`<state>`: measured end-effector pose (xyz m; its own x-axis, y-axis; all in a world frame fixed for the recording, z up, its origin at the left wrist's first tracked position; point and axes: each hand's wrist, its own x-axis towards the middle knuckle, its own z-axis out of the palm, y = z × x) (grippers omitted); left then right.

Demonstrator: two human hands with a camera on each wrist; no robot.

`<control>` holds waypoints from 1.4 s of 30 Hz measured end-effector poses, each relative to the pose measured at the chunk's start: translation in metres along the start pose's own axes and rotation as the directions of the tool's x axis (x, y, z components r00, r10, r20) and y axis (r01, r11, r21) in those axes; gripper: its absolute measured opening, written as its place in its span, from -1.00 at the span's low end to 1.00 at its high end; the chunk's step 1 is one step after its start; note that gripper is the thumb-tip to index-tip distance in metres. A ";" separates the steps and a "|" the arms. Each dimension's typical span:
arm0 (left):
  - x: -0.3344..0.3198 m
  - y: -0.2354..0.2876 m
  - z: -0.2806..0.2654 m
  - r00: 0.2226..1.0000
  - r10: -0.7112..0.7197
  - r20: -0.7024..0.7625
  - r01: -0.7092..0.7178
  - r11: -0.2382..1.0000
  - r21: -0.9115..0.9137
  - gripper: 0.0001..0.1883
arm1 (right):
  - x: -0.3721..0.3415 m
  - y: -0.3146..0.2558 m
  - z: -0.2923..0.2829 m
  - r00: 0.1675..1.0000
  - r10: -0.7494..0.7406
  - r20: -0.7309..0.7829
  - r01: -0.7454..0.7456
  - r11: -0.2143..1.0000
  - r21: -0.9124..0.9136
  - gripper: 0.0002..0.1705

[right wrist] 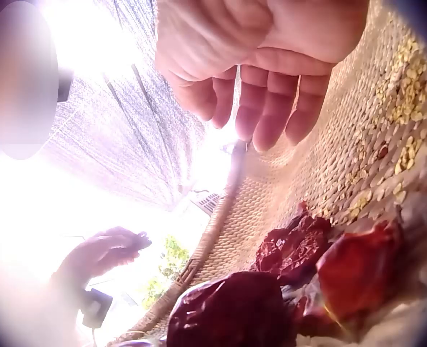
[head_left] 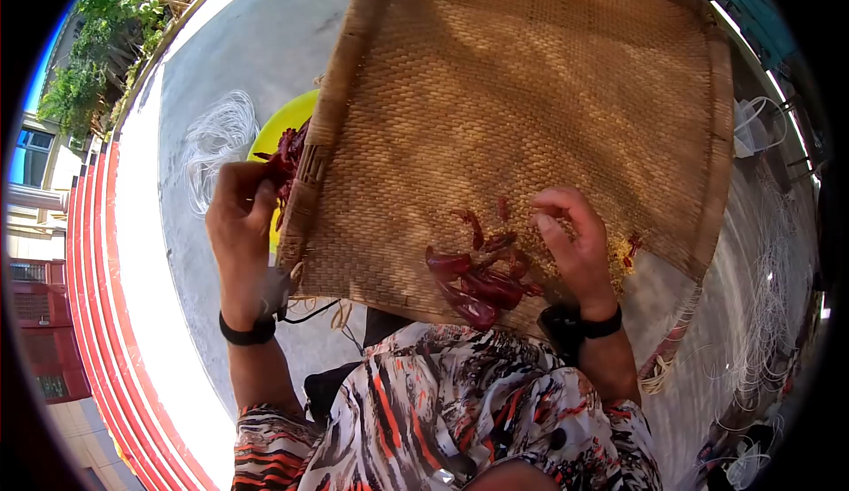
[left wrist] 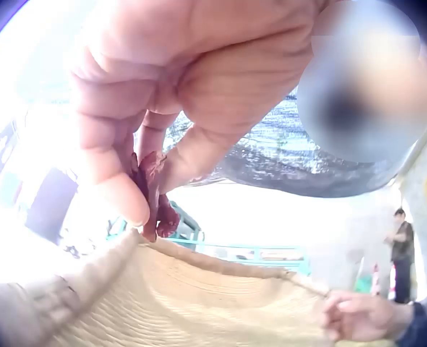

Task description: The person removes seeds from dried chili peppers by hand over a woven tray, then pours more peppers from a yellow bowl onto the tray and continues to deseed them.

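My left hand point(head_left: 240, 208) is at the left rim of the woven basket point(head_left: 531, 76), over a yellow-green basin point(head_left: 287, 120) heaped with dried red chilies point(head_left: 290, 151). In the left wrist view, its thumb and fingers pinch a dried chili piece point(left wrist: 150, 189). My right hand point(head_left: 577, 239) hovers over the basket with fingers loosely bent and nothing between them. Beside it on the weave lies a small pile of dried chilies point(head_left: 495, 288), wrinkled and dark red in the right wrist view. Yellow chili seeds point(right wrist: 408, 94) are scattered around them.
A coil of white string point(head_left: 221, 142) lies on the concrete floor left of the basin. More loose white strands point(head_left: 765, 288) spread at the right. Red-edged steps point(head_left: 97, 252) run along the far left. Another person point(left wrist: 401, 253) stands in the background.
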<state>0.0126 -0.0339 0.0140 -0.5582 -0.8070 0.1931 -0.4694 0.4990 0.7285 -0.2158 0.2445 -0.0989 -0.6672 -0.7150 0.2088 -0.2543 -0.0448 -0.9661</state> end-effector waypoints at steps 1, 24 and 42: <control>0.010 -0.025 -0.012 0.997 0.073 -0.041 -0.072 0.997 0.013 -0.77 | 0.000 -0.001 0.001 1.000 0.005 -0.001 -0.005 1.000 0.000 -0.77; -0.049 0.017 0.112 0.681 0.409 0.608 -0.424 0.897 -0.128 -0.78 | 0.002 0.002 -0.001 0.957 0.105 0.272 0.002 0.929 -0.369 -0.75; -0.007 -0.006 0.004 0.968 0.247 0.042 -0.245 0.896 0.371 -0.70 | 0.002 -0.003 0.000 0.997 0.038 0.067 -0.029 0.991 -0.130 -0.84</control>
<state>0.0161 -0.0300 0.0058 -0.6852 -0.6445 0.3393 -0.5375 0.7618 0.3615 -0.2165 0.2429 -0.0960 -0.6276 -0.7616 0.1615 -0.3243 0.0670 -0.9436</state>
